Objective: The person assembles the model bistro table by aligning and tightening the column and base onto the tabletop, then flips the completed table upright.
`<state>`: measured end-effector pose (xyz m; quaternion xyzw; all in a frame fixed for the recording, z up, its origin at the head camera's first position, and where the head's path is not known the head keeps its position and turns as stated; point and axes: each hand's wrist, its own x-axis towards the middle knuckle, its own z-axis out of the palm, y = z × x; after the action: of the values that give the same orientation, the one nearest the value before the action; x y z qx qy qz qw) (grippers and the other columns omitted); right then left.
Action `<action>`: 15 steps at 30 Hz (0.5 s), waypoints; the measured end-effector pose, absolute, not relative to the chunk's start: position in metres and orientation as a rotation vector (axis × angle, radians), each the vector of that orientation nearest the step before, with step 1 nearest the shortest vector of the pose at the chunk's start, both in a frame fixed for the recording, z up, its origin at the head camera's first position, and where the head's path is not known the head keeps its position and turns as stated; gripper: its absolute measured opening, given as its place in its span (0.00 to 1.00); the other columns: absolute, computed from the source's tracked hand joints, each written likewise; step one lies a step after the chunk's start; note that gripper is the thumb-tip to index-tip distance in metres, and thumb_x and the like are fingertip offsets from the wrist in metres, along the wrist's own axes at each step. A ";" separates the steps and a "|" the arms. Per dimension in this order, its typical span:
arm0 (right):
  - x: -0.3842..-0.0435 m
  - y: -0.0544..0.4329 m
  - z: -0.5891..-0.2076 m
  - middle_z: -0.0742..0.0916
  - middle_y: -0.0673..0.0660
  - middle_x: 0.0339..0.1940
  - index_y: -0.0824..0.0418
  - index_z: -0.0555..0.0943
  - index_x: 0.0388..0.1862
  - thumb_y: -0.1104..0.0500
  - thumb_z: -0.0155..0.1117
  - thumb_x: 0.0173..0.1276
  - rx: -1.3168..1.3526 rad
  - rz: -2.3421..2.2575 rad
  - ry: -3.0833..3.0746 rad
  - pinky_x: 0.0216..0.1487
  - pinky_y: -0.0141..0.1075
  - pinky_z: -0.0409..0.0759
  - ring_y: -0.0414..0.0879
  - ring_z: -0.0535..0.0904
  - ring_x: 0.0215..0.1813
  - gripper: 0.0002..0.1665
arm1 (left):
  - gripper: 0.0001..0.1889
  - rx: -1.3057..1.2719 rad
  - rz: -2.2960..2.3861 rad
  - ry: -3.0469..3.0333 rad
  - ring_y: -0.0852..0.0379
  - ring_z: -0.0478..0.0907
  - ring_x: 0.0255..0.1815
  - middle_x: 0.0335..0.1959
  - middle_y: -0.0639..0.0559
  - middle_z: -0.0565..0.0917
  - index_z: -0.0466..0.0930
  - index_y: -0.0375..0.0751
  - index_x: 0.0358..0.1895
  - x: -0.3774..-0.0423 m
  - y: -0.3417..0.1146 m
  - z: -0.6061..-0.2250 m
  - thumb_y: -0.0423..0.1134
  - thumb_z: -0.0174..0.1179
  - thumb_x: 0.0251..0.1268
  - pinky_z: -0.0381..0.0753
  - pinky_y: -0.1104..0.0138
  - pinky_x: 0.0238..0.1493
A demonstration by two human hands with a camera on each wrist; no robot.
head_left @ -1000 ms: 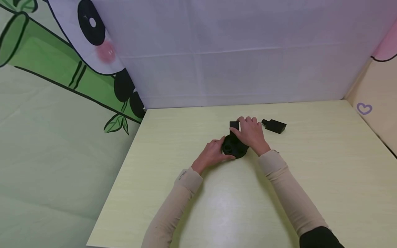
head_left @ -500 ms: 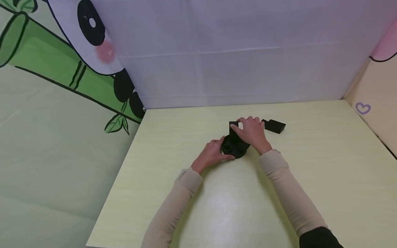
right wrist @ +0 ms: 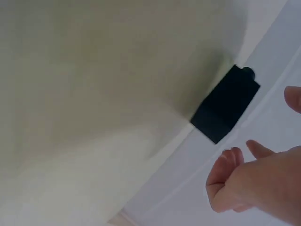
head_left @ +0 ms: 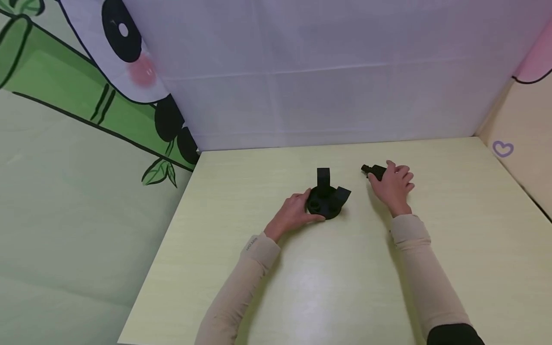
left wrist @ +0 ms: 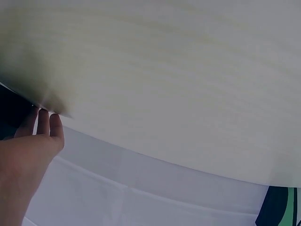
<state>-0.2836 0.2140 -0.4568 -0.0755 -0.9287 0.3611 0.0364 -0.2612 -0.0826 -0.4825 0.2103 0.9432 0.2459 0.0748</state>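
In the head view, my left hand (head_left: pixel 291 214) grips the rim of a round black base (head_left: pixel 331 211), thumb at the near side and fingers at the far side. A black rectangular block (head_left: pixel 323 177) stands up from the back of this base, and another black block (head_left: pixel 342 195) leans out at its right. Farther right, my right hand (head_left: pixel 393 186) reaches over a loose black block with a narrow stepped end (head_left: pixel 376 171). The right wrist view shows this block apart from the loosely bent fingers (right wrist: pixel 223 169). Most of the base is cut off in the left wrist view.
The pale wooden tabletop (head_left: pixel 267 177) carries these parts. Behind it hangs a lilac cloth wall (head_left: pixel 327 96). A printed green panel (head_left: pixel 73 76) covers the left side, and a cream panel (head_left: pixel 526 124) stands along the right edge.
My right hand has let go of the parts on the base and moved right to the loose block, uncovering the right-hand block. My left hand stays at the base.
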 end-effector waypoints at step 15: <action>-0.282 0.250 -0.466 0.67 0.83 0.61 0.79 0.61 0.67 0.45 0.52 0.81 -0.224 1.020 -3.034 0.64 0.73 0.52 0.81 0.58 0.65 0.39 | 0.53 0.630 0.763 2.825 0.44 0.70 0.70 0.69 0.39 0.76 0.60 0.38 0.80 -0.261 -0.082 -0.484 0.64 0.72 0.59 0.72 0.52 0.68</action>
<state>-0.2815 0.2498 -0.4661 -0.0697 -0.9450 0.3176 -0.0336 -0.2614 -0.0825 -0.4844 0.2098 0.9412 0.2543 0.0743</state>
